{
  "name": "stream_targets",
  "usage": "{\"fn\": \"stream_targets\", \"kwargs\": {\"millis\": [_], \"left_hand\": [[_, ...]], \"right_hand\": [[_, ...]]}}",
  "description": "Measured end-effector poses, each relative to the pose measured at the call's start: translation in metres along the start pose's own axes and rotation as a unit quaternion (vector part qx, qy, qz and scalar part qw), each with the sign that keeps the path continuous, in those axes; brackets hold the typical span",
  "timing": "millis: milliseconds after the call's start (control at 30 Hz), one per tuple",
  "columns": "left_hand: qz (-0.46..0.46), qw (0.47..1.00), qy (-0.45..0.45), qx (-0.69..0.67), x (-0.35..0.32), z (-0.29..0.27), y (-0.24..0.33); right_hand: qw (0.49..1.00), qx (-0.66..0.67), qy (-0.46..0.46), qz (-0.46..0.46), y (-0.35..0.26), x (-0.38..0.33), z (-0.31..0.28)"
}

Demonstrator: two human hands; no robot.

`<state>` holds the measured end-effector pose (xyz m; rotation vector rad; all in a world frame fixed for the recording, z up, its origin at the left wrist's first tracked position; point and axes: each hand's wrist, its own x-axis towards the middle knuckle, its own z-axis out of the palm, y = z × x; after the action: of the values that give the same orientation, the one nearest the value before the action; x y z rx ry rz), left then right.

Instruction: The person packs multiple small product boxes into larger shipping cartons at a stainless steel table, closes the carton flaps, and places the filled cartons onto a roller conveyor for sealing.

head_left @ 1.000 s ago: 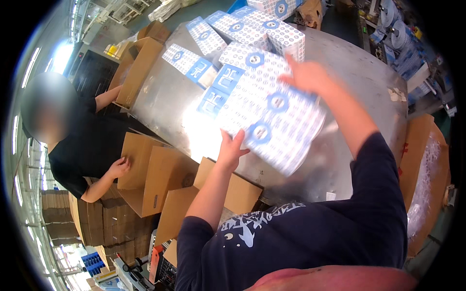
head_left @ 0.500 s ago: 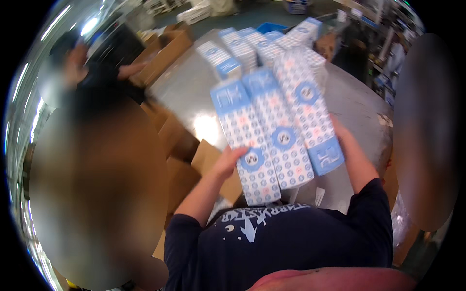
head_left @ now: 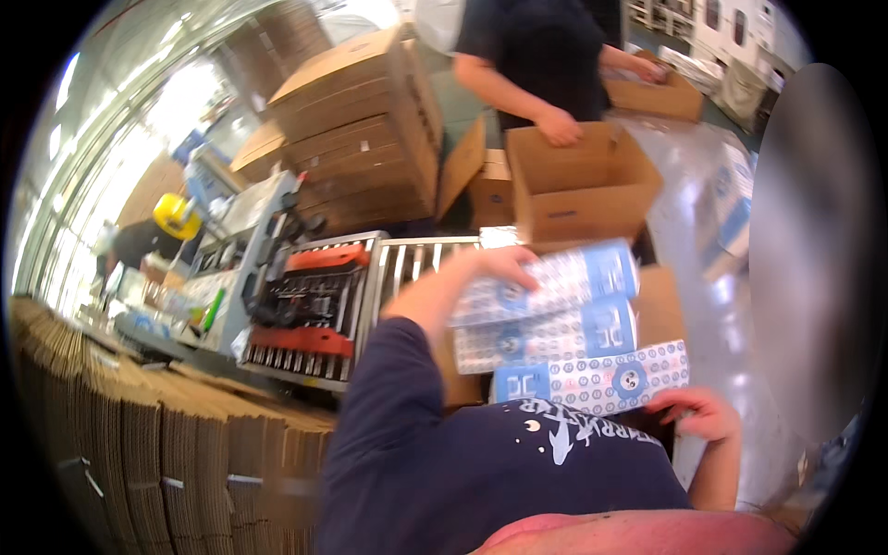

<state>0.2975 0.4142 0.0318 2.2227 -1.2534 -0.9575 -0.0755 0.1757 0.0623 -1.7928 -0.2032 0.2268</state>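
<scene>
Left hand (head_left: 504, 266) curled over the left end of far blue-and-white carton (head_left: 578, 271), holding it; right hand (head_left: 708, 413) loosely bent at right end of near carton (head_left: 594, 379), grip unclear. Middle carton (head_left: 546, 341) between these, all above open corrugated box (head_left: 660, 310).

Three long blue-and-white patterned packs (head_left: 555, 344) side by side, one reversed.

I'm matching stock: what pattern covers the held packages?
Packages: mostly blue round motifs on white, best in the head view.
</scene>
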Motion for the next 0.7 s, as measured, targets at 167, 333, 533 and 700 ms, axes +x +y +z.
{"fn": "stream_targets", "kwargs": {"millis": [167, 333, 533, 700], "left_hand": [[0.091, 0.915, 0.238, 0.313, 0.005, 0.088, -0.06], [-0.04, 0.987, -0.047, -0.146, -0.101, 0.05, -0.125], [0.203, 0.958, -0.147, -0.143, -0.119, 0.087, -0.135], [0.08, 0.948, -0.25, -0.179, -0.077, 0.088, -0.08]], "right_hand": [[0.922, 0.027, 0.34, 0.185, 0.106, 0.078, -0.038], [0.956, 0.121, 0.093, 0.252, 0.094, 0.147, 0.033], [0.982, 0.08, 0.021, 0.169, 0.067, 0.157, 0.043], [0.914, -0.129, -0.095, 0.372, 0.057, 0.167, -0.005]]}}
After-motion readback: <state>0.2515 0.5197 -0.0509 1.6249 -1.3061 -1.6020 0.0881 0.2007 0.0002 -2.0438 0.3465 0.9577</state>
